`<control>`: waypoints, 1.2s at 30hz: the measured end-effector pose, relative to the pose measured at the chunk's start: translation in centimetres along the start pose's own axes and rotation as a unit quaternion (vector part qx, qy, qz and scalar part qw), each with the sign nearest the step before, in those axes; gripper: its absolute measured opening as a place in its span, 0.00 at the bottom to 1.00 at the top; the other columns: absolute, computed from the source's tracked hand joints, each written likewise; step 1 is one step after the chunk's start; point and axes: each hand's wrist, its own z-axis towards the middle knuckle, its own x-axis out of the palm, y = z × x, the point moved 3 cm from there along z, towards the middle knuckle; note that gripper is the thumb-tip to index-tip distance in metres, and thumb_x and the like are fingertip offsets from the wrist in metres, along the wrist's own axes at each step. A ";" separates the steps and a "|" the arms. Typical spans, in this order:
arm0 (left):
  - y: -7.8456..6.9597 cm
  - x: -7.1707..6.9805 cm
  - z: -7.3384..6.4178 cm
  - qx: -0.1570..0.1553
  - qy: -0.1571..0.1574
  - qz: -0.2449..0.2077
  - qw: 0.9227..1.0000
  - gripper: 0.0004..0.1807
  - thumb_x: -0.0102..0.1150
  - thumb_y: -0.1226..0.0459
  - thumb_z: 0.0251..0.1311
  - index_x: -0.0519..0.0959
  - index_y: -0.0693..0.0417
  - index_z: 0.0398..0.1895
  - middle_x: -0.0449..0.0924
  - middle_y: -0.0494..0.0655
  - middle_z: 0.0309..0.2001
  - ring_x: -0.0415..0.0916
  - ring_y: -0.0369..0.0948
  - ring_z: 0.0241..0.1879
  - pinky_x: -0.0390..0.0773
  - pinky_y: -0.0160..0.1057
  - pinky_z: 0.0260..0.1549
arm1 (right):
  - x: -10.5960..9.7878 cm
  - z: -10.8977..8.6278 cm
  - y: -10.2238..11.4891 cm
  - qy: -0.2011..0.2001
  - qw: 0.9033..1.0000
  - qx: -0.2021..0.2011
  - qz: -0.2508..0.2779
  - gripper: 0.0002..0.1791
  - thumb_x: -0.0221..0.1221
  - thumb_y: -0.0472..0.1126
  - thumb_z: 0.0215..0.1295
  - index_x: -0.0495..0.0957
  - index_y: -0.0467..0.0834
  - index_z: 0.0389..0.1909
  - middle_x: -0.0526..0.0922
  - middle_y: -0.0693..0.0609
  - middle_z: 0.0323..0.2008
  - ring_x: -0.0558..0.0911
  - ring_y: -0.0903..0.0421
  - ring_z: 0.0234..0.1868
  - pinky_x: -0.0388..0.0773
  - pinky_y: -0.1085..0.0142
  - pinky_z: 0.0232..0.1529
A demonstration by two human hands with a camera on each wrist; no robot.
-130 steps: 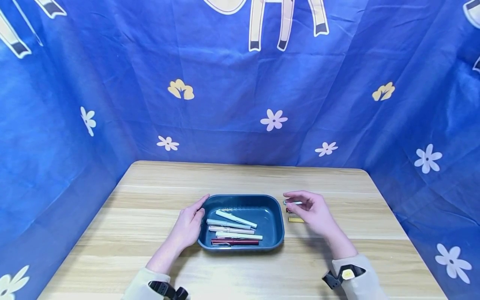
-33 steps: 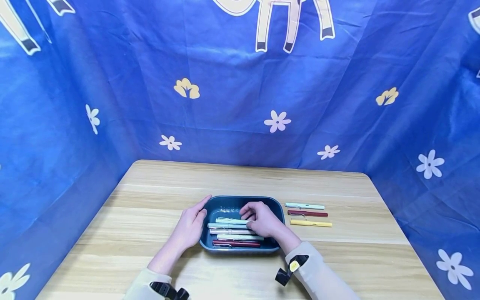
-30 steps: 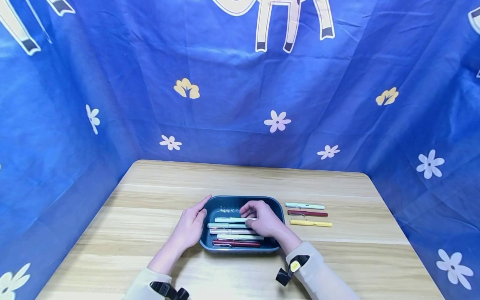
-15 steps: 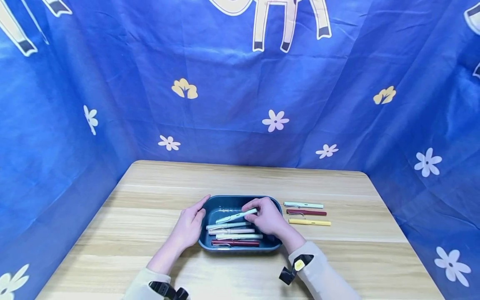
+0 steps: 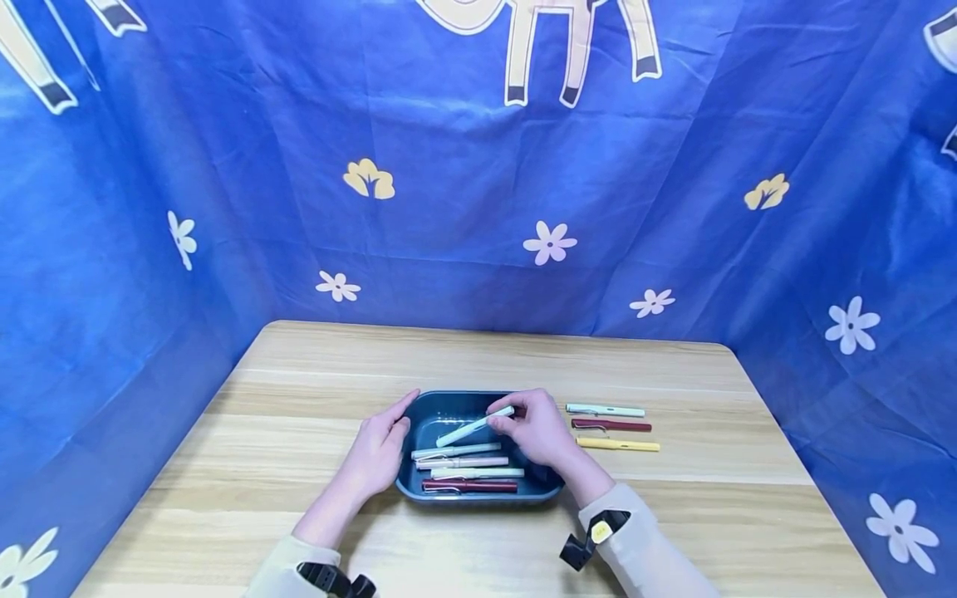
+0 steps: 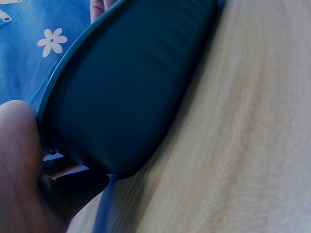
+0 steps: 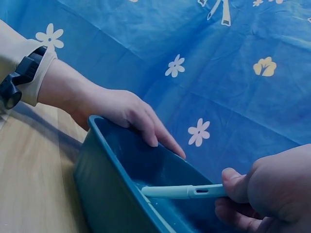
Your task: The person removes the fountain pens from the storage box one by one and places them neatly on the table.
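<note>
My left hand [image 5: 380, 448] holds the left end of a dark teal box [image 5: 553, 490], thumb at the rim, as the right wrist view also shows. Over the box's inside, my right hand [image 5: 540, 428] pinches one end of a pale mint capped pen [image 5: 471, 428] between thumb and fingers. That pen slants, its right end raised and its left end low in the box. Below it in the box lie a light blue pen [image 5: 458, 451], a pale pink pen [image 5: 463, 463], a whitish-green pen [image 5: 478, 473] and a dark red pen [image 5: 471, 487], roughly parallel.
Right of the box, a mint pen [image 5: 606, 410], a dark red pen [image 5: 611, 426] and a yellow pen [image 5: 617, 445] lie in a row on the wooden table [image 5: 718, 498]. A blue patterned curtain [image 5: 463, 208] hangs behind and at both sides.
My right hand has gone from the pens on the table into the box, pinched the mint pen and tilted its right end up. My left hand has stayed on the box.
</note>
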 end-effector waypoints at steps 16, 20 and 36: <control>-0.2 0.0 0.0 -0.002 0.003 -0.004 1.000 0.26 0.46 0.71 0.79 0.71 0.57 0.78 0.73 0.62 0.71 0.71 0.57 0.70 0.67 0.60 0.70 | -2.6 -1.0 0.3 -0.012 0.993 0.000 0.116 0.10 0.71 0.36 0.68 0.90 0.34 0.45 0.90 0.50 0.31 0.88 0.36 0.35 0.83 0.66 0.30; -0.2 0.0 0.0 -0.002 0.003 -0.004 1.000 0.26 0.46 0.71 0.79 0.71 0.57 0.78 0.73 0.62 0.70 0.71 0.57 0.69 0.68 0.60 0.70 | -3.5 -1.4 0.5 -0.014 0.992 -0.013 0.123 0.10 0.71 0.36 0.68 0.89 0.34 0.46 0.90 0.48 0.32 0.88 0.37 0.36 0.85 0.63 0.32; 0.0 -0.1 0.2 -0.005 0.002 -0.002 1.000 0.26 0.46 0.70 0.79 0.71 0.57 0.77 0.74 0.63 0.69 0.72 0.58 0.69 0.68 0.60 0.70 | -7.6 -3.9 1.6 -0.041 0.986 -0.010 0.160 0.08 0.71 0.33 0.67 0.90 0.39 0.46 0.90 0.45 0.34 0.88 0.52 0.31 0.83 0.70 0.30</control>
